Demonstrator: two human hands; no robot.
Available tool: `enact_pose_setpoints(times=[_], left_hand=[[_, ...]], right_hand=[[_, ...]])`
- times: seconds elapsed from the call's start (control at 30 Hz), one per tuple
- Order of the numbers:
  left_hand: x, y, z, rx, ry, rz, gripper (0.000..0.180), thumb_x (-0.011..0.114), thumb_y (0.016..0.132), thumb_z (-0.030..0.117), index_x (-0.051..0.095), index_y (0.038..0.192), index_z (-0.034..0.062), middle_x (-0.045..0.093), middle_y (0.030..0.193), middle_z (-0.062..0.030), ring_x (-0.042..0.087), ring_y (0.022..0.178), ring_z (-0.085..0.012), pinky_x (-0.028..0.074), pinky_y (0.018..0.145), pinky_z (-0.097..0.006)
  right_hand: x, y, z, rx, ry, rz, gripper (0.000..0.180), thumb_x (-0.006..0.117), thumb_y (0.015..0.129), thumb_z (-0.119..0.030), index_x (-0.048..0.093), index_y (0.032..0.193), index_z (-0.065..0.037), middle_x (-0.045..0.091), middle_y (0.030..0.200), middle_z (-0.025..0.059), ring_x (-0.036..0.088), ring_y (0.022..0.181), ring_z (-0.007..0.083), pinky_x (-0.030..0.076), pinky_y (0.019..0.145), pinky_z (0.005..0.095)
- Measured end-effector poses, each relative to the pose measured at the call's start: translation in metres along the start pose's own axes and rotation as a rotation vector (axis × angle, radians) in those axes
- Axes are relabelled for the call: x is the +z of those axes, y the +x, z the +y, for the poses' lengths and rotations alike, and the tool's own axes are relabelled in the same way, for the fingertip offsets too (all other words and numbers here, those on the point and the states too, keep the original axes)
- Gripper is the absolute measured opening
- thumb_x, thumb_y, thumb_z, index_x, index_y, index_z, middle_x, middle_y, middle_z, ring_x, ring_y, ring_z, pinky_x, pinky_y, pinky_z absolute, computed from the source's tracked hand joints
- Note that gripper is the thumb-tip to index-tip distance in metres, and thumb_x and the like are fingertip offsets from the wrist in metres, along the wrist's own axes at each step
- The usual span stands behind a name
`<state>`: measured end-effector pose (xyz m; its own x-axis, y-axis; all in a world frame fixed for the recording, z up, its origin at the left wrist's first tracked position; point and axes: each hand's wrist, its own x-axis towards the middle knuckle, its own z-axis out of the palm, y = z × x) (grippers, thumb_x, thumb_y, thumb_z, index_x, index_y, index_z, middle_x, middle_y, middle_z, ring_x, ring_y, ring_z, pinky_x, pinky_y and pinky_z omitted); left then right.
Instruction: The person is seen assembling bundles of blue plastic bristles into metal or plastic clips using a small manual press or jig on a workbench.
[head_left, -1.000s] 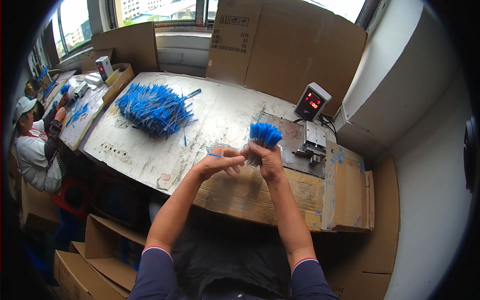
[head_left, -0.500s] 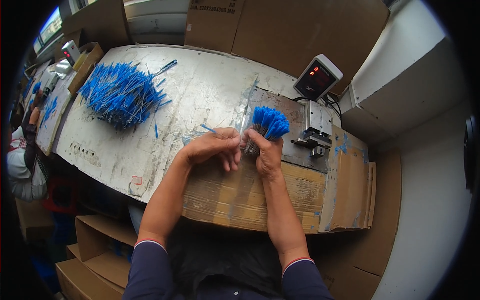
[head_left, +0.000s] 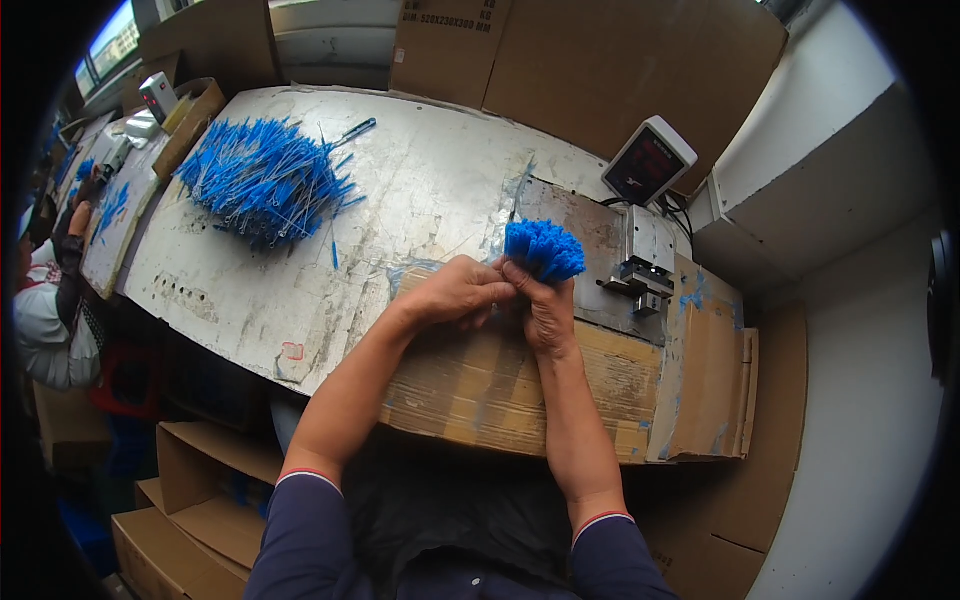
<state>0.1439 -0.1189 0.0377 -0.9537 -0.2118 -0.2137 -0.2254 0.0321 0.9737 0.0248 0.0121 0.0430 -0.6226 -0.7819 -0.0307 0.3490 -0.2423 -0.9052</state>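
A thick bundle of thin blue-tipped wires (head_left: 545, 250) stands with its blue ends up in my right hand (head_left: 547, 307). The fingers of that hand wrap round the lower part, and its thumb lies across the near side. Close against it on the left, my left hand (head_left: 463, 292) has its fingers bent and pressed together, touching the right fingertips at the bundle's side. What the left fingers pinch, if anything, is hidden. Farther left on the worktable lies a loose pile of the same blue-tipped wires (head_left: 265, 185), with a single blue piece (head_left: 334, 254) just in front of it.
A small metal fixture (head_left: 642, 265) and a digital display box (head_left: 650, 160) stand right of my hands. Flattened cardboard (head_left: 470, 390) covers the table's near edge. A blue-handled tool (head_left: 357, 130) lies behind the pile. At far left another person (head_left: 60, 310) works at a neighbouring table.
My left hand has moved right, from a gap beside the bundle to contact with my right hand. The blue-tipped wire near its fingers no longer shows. The view has shifted slightly.
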Motion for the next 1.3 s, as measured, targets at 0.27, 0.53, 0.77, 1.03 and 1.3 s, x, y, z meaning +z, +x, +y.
enact_pose_setpoints(times=[0.27,0.53,0.77,1.03,1.3], left_hand=[[0.009,0.003,0.006,0.042,0.094,0.069,0.031,0.067,0.102,0.032,0.077,0.099,0.0026,0.066,0.067,0.0001,0.060,0.059,-0.0065,0.048,0.053,-0.024],[-0.008,-0.002,0.008,0.386,-0.253,0.274,0.044,0.070,0.100,0.024,0.063,0.134,-0.0028,0.071,0.116,-0.0116,0.067,0.097,-0.0141,0.055,0.085,-0.028],[0.003,0.008,-0.004,0.333,-0.407,0.341,0.043,0.064,0.102,0.012,0.056,0.142,-0.0052,0.072,0.113,-0.0096,0.068,0.100,-0.0125,0.056,0.091,-0.029],[0.011,0.003,0.007,0.257,-0.635,0.257,0.039,0.066,0.103,0.021,0.060,0.133,-0.0039,0.073,0.098,-0.0046,0.067,0.080,-0.0088,0.056,0.073,-0.023],[0.015,0.007,0.006,0.235,-0.678,0.276,0.025,0.066,0.103,0.022,0.064,0.119,0.0027,0.072,0.098,-0.0026,0.064,0.069,-0.0040,0.052,0.055,-0.018]], right_hand=[[-0.007,0.003,0.006,-0.132,0.035,0.047,0.022,0.082,0.083,0.000,0.072,0.102,-0.004,0.073,0.090,0.0051,0.069,0.072,0.0166,0.057,0.061,0.0300],[-0.001,-0.006,-0.011,0.165,0.050,-0.052,0.025,0.079,0.083,0.003,0.069,0.106,-0.001,0.072,0.089,0.0078,0.071,0.069,0.0203,0.060,0.061,0.0325],[0.001,-0.004,-0.007,0.248,0.079,-0.049,0.029,0.078,0.083,0.004,0.068,0.110,0.001,0.072,0.091,0.0110,0.071,0.069,0.0206,0.063,0.061,0.0343],[0.003,-0.003,-0.003,0.226,0.088,-0.032,0.027,0.077,0.082,0.005,0.069,0.108,0.003,0.073,0.092,0.0129,0.072,0.071,0.0212,0.063,0.063,0.0356],[0.004,-0.003,-0.003,0.175,0.183,-0.053,0.029,0.070,0.087,0.001,0.068,0.116,0.002,0.074,0.105,0.0135,0.075,0.084,0.0257,0.065,0.071,0.0365]])
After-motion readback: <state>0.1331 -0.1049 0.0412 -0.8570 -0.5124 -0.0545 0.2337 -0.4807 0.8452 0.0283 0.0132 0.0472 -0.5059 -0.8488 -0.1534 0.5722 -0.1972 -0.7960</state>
